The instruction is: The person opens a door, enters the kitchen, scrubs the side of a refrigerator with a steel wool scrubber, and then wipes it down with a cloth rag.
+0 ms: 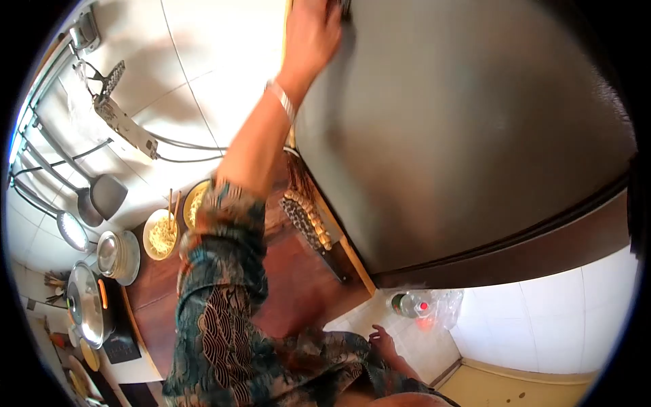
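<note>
My left hand (pixel 315 34) is raised to the top edge of the view, at the upper left edge of a large dark grey panel (pixel 461 136). Its fingers are curled at a small dark item, partly cut off by the frame. A pale bracelet (pixel 281 100) circles that wrist. Low beside my body, my right hand (pixel 384 341) hangs with its fingers apart and holds nothing. Below my raised arm is a reddish-brown wooden counter (pixel 291 292), bearing a dark-handled knife (pixel 332 263) and skewered pieces of food (pixel 312 216).
Two bowls of noodles, one with chopsticks (pixel 161 236), stand by the tiled wall. Stacked bowls (pixel 116 254) and a lidded pot (pixel 88 305) are at left. Utensils (pixel 108 195) and a power strip (pixel 125 129) hang above. A plastic bottle (pixel 407 305) stands on the floor.
</note>
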### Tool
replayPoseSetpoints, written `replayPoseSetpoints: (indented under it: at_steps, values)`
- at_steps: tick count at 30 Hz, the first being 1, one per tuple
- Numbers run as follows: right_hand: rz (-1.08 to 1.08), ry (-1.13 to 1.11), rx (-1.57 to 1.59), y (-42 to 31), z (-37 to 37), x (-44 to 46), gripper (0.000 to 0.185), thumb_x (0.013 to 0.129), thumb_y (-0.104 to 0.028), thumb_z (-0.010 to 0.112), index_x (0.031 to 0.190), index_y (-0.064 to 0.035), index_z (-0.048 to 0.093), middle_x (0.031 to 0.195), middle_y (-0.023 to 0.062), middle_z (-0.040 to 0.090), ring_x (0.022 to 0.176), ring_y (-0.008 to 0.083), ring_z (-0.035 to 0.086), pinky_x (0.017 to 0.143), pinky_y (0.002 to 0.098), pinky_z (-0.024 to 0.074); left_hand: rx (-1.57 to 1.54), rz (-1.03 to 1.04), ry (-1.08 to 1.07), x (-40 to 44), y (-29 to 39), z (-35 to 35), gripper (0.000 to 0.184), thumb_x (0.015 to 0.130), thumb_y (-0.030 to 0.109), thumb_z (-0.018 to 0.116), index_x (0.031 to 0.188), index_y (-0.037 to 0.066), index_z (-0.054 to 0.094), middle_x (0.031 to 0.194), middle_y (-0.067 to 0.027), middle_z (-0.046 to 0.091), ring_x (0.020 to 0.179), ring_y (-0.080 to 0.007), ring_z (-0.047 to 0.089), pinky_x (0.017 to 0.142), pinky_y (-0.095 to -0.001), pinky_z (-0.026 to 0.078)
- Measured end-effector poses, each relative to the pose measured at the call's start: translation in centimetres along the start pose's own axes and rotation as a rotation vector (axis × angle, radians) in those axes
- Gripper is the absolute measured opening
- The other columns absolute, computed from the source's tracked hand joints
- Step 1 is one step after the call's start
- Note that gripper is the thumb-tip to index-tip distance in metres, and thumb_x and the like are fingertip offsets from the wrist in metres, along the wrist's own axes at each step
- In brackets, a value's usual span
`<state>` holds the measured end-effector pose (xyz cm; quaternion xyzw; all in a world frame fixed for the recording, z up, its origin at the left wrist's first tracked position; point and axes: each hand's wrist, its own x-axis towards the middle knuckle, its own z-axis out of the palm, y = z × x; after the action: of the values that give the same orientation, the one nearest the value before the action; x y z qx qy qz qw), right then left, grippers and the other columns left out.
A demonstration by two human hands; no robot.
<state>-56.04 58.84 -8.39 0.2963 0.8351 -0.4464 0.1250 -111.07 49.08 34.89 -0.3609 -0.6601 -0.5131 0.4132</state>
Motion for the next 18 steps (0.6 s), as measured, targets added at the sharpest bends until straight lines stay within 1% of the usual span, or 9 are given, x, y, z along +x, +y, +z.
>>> replayPoseSetpoints:
  at_steps: [1, 4, 6, 8, 9, 10, 11, 16, 18]
  values:
    - [-0.007, 0.013, -0.026, 0.0, 0.0, 0.2, 0.055, 0.074, -0.004, 0.06, 0.125, -0.0073, 0.041, 0.086, 0.0102, 0.065, 0.073, 0.0215, 0.065, 0.063, 0.0319, 0.0518, -0.109, 0.09, 0.072, 1.8, -0.2, 0.3, 0.03, 0.088, 0.006, 0.041, 0.117, 0.0, 0.048, 0.115, -0.0248, 0.051, 0.102, -0.0412, 0.051, 0.085, -0.0426, 0.043]
    - [-0.031, -0.001, 0.086, -0.4, -0.4, -1.0, 0.052, 0.075, -0.004, 0.058, 0.124, -0.0068, 0.042, 0.087, 0.0099, 0.065, 0.071, 0.0215, 0.065, 0.062, 0.0323, 0.0517, -0.024, -0.059, 0.088, -1.3, -5.8, 2.1, 0.035, 0.091, 0.012, 0.039, 0.123, -0.002, 0.045, 0.121, -0.0223, 0.049, 0.111, -0.0366, 0.047, 0.094, -0.0387, 0.038]
    - [0.014, -0.018, 0.172, -0.5, -0.2, -1.5, 0.049, 0.076, -0.004, 0.058, 0.122, -0.0063, 0.042, 0.085, 0.0094, 0.065, 0.072, 0.0211, 0.065, 0.063, 0.032, 0.0516, 0.109, -0.126, 0.053, -9.2, -9.0, 3.0, 0.032, 0.081, 0.005, 0.05, 0.112, 0.0, 0.051, 0.099, -0.0215, 0.057, 0.092, -0.0408, 0.052, 0.079, -0.0439, 0.045]
    - [-0.019, -0.001, 0.107, 1.8, 0.6, -1.7, 0.048, 0.076, -0.004, 0.057, 0.122, -0.0062, 0.043, 0.085, 0.0093, 0.066, 0.072, 0.0208, 0.065, 0.063, 0.0318, 0.0516, 0.125, -0.39, -0.089, -19.4, -13.3, 4.9, 0.036, 0.084, 0.008, 0.047, 0.119, -0.001, 0.047, 0.111, -0.0243, 0.054, 0.104, -0.0407, 0.05, 0.089, -0.0435, 0.042]
    - [0.045, 0.001, 0.121, 1.6, 0.8, -2.0, 0.047, 0.077, -0.003, 0.057, 0.122, -0.0065, 0.043, 0.085, 0.0096, 0.066, 0.071, 0.0203, 0.066, 0.063, 0.0313, 0.0516, 0.13, -0.733, -0.256, -23.1, -13.3, 5.0, 0.038, 0.085, 0.011, 0.044, 0.122, 0.0, 0.046, 0.113, -0.0264, 0.052, 0.106, -0.0417, 0.049, 0.092, -0.0444, 0.04]
    - [0.047, -0.003, 0.101, 0.8, 1.0, -2.3, 0.047, 0.078, -0.003, 0.057, 0.122, -0.0068, 0.043, 0.085, 0.0096, 0.066, 0.071, 0.0202, 0.066, 0.063, 0.0315, 0.0516, 0.163, -0.75, -0.32, -26.8, -13.7, 5.3, 0.04, 0.086, 0.014, 0.043, 0.122, -0.001, 0.046, 0.115, -0.0288, 0.05, 0.107, -0.0424, 0.049, 0.093, -0.0454, 0.038]
    - [0.042, -0.003, 0.083, 0.0, 1.2, -2.2, 0.046, 0.078, -0.003, 0.057, 0.122, -0.007, 0.043, 0.084, 0.0097, 0.066, 0.071, 0.0201, 0.065, 0.063, 0.0316, 0.0516, 0.117, -0.951, -0.368, -28.3, -12.7, 5.3, 0.042, 0.085, 0.013, 0.044, 0.123, -0.003, 0.044, 0.117, -0.0309, 0.048, 0.107, -0.0432, 0.049, 0.094, -0.0454, 0.038]
    - [0.025, -0.001, 0.131, -0.5, 1.0, -2.1, 0.045, 0.079, -0.006, 0.058, 0.122, -0.008, 0.043, 0.084, 0.0091, 0.065, 0.07, 0.0197, 0.065, 0.061, 0.0314, 0.051, 0.085, -1.007, -0.41, -27.2, -16.9, 6.3, 0.036, 0.081, 0.007, 0.048, 0.114, -0.008, 0.052, 0.109, -0.0303, 0.054, 0.107, -0.0414, 0.051, 0.092, -0.0406, 0.041]
    - [0.079, 0.019, 0.264, 1.0, 1.4, -2.4, 0.046, 0.079, -0.007, 0.058, 0.123, -0.0078, 0.043, 0.085, 0.0091, 0.065, 0.07, 0.02, 0.065, 0.06, 0.0316, 0.0508, -0.046, -0.86, -0.18, -23.8, -17.7, 6.6, 0.035, 0.08, 0.005, 0.05, 0.112, -0.008, 0.053, 0.111, -0.0287, 0.054, 0.106, -0.0396, 0.051, 0.093, -0.0387, 0.041]
